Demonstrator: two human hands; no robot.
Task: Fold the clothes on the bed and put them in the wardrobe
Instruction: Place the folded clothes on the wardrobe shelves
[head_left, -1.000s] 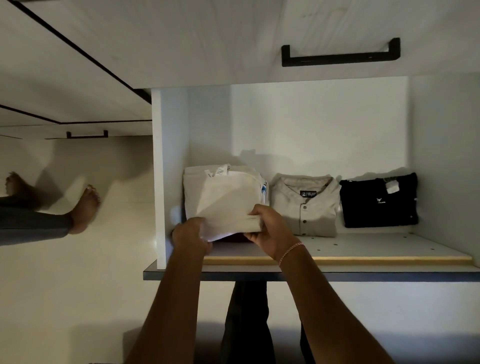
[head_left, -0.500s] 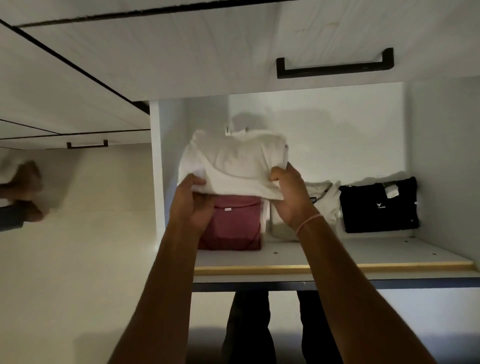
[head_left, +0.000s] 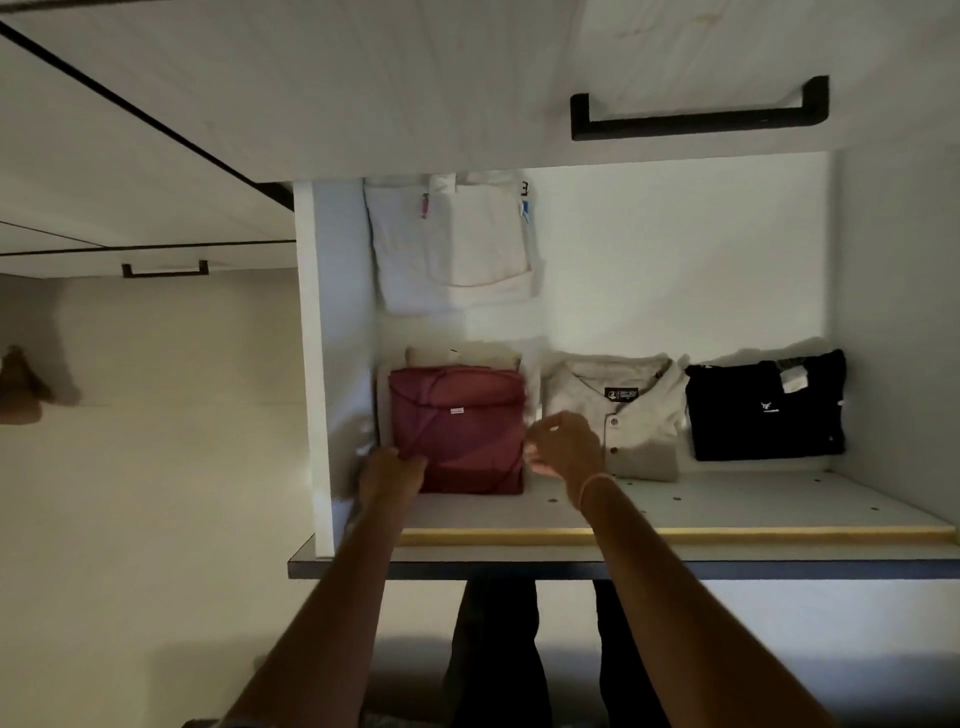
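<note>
Now, arms outstretched, left hand (head_left: 392, 470) touches the maroon garment (head_left: 457, 428), grip unclear; right hand (head_left: 563, 447) hovers beside it, released.

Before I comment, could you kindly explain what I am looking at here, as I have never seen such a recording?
No machine here: a camera worn on a person's head looks at their two bare hands at a wardrobe shelf. On it lie a folded maroon garment, a beige shirt and a black shirt. A white folded garment shows higher, at the back; what supports it is unclear. The left hand touches the maroon garment's near corner; the right hand beside it holds nothing.
</note>
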